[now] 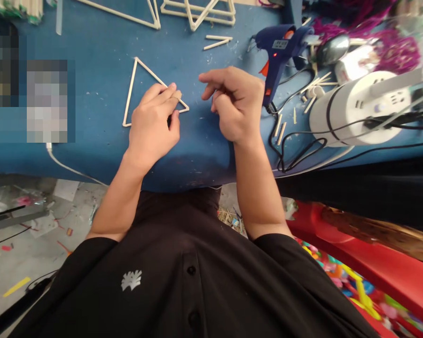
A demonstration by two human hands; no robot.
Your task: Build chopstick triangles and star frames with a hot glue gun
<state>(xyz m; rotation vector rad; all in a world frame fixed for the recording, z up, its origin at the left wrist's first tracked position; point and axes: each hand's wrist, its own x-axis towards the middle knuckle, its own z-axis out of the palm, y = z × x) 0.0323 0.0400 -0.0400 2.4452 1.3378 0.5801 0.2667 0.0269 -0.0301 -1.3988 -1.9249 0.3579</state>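
A triangle of thin pale wooden sticks (129, 92) lies flat on the blue table. My left hand (153, 124) rests over its right part, fingers bent across the far stick and thumb near the lower one, holding it down; the palm hides part of the lower side. To the right, my right hand (238, 103) hovers apart from the triangle. Its index finger points left, the other fingers are loosely curled, and nothing shows in them. Just beyond that hand stands a blue glue gun (277, 56) with a red light lit and an orange trigger.
Stick frames (197, 11) and two loose sticks (216, 42) lie at the back. A white round device (352, 110), black cables (285, 152) and short stick pieces (282, 131) crowd the right. Purple string (396, 51) is heaped behind. A white cable (68, 166) crosses the left front edge.
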